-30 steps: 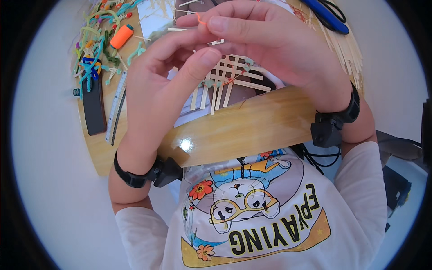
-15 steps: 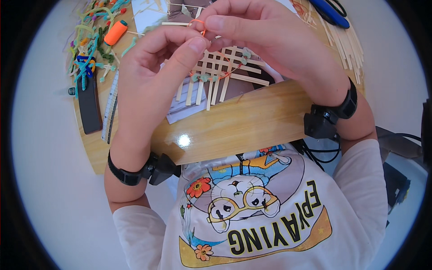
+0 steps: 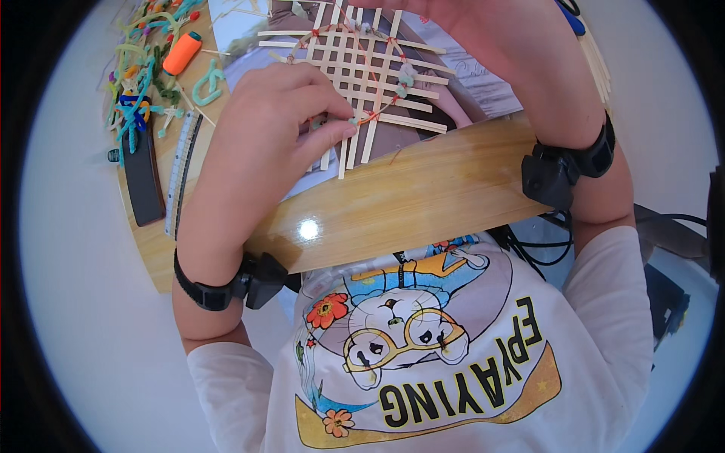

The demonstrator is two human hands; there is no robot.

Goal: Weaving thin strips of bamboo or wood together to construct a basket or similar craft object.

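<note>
Floor: pale, plain floor all round, seen from straight above, with the round edge of the worktop cutting across the upper half.
Worktop: glossy light wooden round top, a bright lamp glint near its front edge.
Printed sheets: a couple of paper pictures spread under the work, mostly covered.
Lattice: flat woven grid of thin pale wooden strips, lying on the sheets just beyond the left hand, with reddish thread and a few small pale beads tied in at the crossings. The longer strips point roughly toward the person, and their free ends stick out at the near edge.
Right hand: up at the top of the frame over the far right part of the lattice; fingers are cut off by the rim, so can't tell if it's gripping anything.
Left hand: curled, fingertips pinched on something tiny right at the near left corner of the lattice, where the thread ends. It's clearly the nearer hand to that corner; the lattice lies up and to the right of it.
Black bar: long dark flat thing on the left of the worktop.
Craft clutter: tangle of green, blue and yellow pipe cleaners.
Orange cylinder: small, lying by the clutter.
</note>
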